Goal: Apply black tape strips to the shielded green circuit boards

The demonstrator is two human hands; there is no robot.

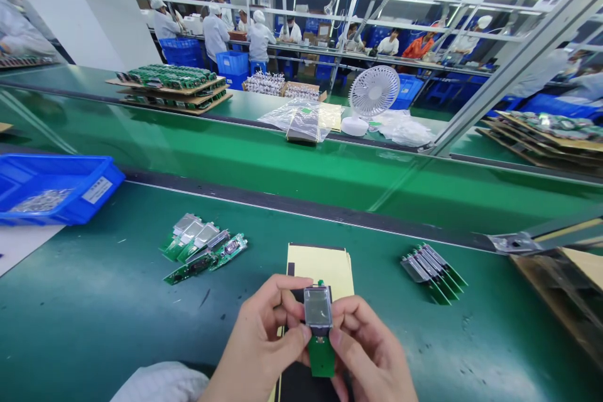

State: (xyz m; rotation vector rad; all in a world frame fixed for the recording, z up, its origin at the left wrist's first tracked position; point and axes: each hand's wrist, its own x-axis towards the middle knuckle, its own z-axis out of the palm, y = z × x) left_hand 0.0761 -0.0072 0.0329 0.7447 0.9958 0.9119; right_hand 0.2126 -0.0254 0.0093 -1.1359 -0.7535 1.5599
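While both hands are busy at bench centre, count held = 1: 1 green circuit board [321, 359] w/ 1 grey rectangular screen [318, 309] at its upper end, face up. L hand [266, 334] has fingers clamped on the board's L side, thumb by the screen's lower corner; R hand [370, 345] likewise pinches the R side. Board is above 1 pile of yellow sheets [324, 262] w/ black parts; no. of sheets unclear. On the green bench [117, 301], 2 other groups of boards: L group [203, 240], at least 5, overlapping, some screens up; R group [433, 271], approx 4, fanned in a slanted row, exact no. hard to tell. Far L: 1 blue bin [101, 198] w/ 1 white label, small metallic parts [44, 200] inside, too many to count. R edge: 1 stack of brown cardboard [560, 289]. Lower L: 1 white sleeve [160, 383]. Beyond the partition, 1 white fan [375, 92], 1 clear plastic bag [277, 114] partly over a box, & 1 stack of cardboard trays [198, 102], approx 3 tiers, loaded w/ many boards. Background: at least 8 people [259, 38], mostly in white, 1 in orange.
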